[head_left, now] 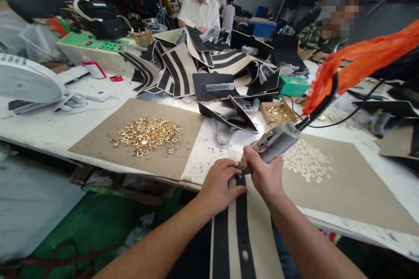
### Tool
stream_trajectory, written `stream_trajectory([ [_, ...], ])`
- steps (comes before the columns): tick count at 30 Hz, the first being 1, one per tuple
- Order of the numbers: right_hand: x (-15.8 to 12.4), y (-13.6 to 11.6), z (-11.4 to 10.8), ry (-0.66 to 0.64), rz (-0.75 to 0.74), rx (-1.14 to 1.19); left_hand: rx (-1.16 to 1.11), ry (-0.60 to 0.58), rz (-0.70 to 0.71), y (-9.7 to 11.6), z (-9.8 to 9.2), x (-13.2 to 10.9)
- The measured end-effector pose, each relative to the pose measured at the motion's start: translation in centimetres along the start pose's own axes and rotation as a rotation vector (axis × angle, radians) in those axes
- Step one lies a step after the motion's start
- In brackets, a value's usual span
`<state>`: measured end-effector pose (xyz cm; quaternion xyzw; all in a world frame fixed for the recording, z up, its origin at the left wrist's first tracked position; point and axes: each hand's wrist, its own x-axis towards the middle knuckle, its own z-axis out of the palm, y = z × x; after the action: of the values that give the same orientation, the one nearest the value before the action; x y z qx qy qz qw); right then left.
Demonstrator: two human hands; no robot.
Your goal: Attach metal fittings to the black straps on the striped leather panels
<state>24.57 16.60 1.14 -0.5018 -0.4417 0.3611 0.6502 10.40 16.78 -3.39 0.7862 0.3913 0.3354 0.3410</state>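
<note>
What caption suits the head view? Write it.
Right hand grips a grey tool at a striped panel under the left hand.

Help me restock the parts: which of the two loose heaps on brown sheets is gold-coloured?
The left heap, lying on the sheet at the left hand's side; the right heap, beside the right hand, looks whitish instead.

No text, label, brand or number can be read: the red-edged white card (94,70) on the left of the bench (42,124) and the green panel (113,45) farther back are too blurred.
</note>
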Motion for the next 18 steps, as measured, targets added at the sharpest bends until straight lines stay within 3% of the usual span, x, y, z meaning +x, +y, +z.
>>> stream_trajectory([
  [10,-0.02,0.12,-0.24,-0.062,0.001,-0.054,-0.004,-0.028,-0.014,0.17,-0.16,0.16],
  [18,0.36,0.74,-0.65,-0.198,0.000,-0.067,-0.015,-0.044,0.010,-0.38,0.12,0.07],
])
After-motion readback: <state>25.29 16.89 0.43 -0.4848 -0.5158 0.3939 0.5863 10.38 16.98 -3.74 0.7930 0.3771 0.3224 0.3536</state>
